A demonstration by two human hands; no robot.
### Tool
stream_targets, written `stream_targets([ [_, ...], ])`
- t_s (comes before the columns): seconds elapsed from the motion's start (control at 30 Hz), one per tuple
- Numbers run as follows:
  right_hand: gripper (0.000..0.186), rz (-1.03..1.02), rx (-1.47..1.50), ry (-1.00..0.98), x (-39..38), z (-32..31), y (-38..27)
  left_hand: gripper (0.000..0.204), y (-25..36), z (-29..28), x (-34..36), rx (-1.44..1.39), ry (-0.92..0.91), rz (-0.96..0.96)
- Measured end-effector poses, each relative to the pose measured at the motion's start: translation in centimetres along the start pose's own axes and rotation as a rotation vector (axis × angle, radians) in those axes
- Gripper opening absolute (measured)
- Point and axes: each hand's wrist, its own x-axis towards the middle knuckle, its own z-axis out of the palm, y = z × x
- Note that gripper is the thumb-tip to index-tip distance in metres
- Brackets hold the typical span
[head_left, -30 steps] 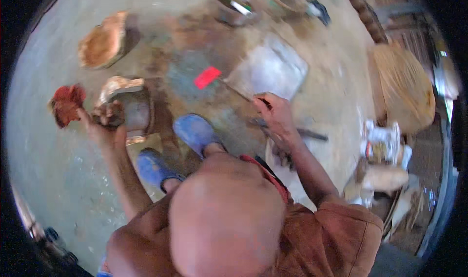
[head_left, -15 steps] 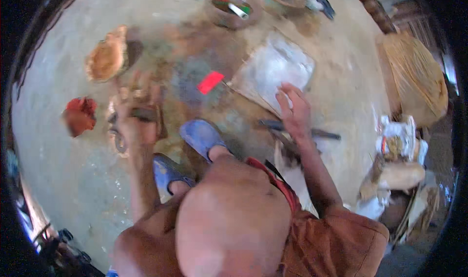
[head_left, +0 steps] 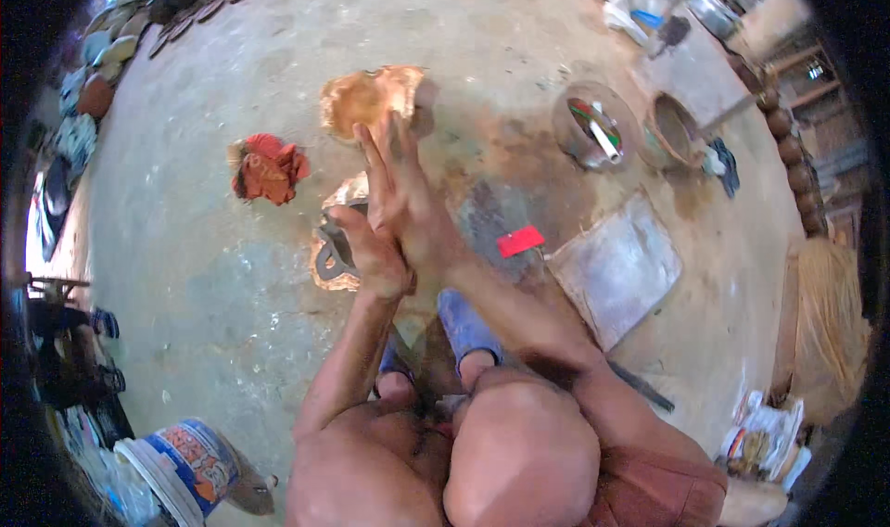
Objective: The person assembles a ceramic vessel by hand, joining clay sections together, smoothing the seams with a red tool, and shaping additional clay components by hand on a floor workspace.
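Observation:
My left hand [head_left: 375, 260] and my right hand [head_left: 408, 203] meet in front of me, palms touching, the right one slightly farther away. Both have their fingers stretched out, and nothing shows between them. Partly hidden beneath them is a tan, rough-edged mould-like piece [head_left: 326, 281] with a dark grey clay-like shape [head_left: 336, 253] in it. Just beyond my fingertips sits a second tan, hollowed piece [head_left: 348, 101]. A crumpled reddish-orange cloth [head_left: 269, 167] lies to the left.
A flat whitish pad [head_left: 623, 267] and a red rectangle [head_left: 520, 241] lie to the right, near a dark bar [head_left: 642, 385]. Farther off are a round bowl holding a white stick [head_left: 604, 142] and a brown pot [head_left: 669, 124]. A bucket [head_left: 190, 467] stands near left.
My right hand has left the whitish pad and crossed leftward to meet my left hand. The view has swung left, so the floor things appear farther right.

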Motion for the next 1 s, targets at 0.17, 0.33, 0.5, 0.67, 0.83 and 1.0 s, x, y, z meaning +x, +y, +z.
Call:
stream_targets([
  [0.17, 0.091, -0.024, -0.057, -0.084, 2.1, 0.0, -1.0, 0.116, 0.7, -0.4, 0.0, 0.167, -0.052, 0.08],
  [0.33, 0.093, -0.267, -0.043, -0.154, 0.3, 3.0, -3.1, 0.106, 0.9, -3.5, -0.5, 0.164, 0.11, -0.144],
  [0.5, 0.096, 0.206, -0.019, 0.042, 2.5, -2.4, 0.0, 0.103, -3.1, 0.0, 0.6, 0.217, -0.142, -0.058],
  [0.67, 0.099, 0.122, -0.027, -0.042, 0.2, -0.3, -0.7, 0.101, -2.9, -1.5, 0.3, -0.113, 0.058, -0.184],
  [0.83, 0.095, 0.034, -0.071, -0.054, 0.4, 0.0, -1.6, 0.094, -3.5, -1.3, 0.6, 0.061, 0.017, -0.219],
  [1.0, 0.104, 0.175, -0.171, 0.16, 2.9, -1.1, 1.9, 0.091, -3.3, -0.3, 0.8, -0.578, 0.144, -0.149],
])
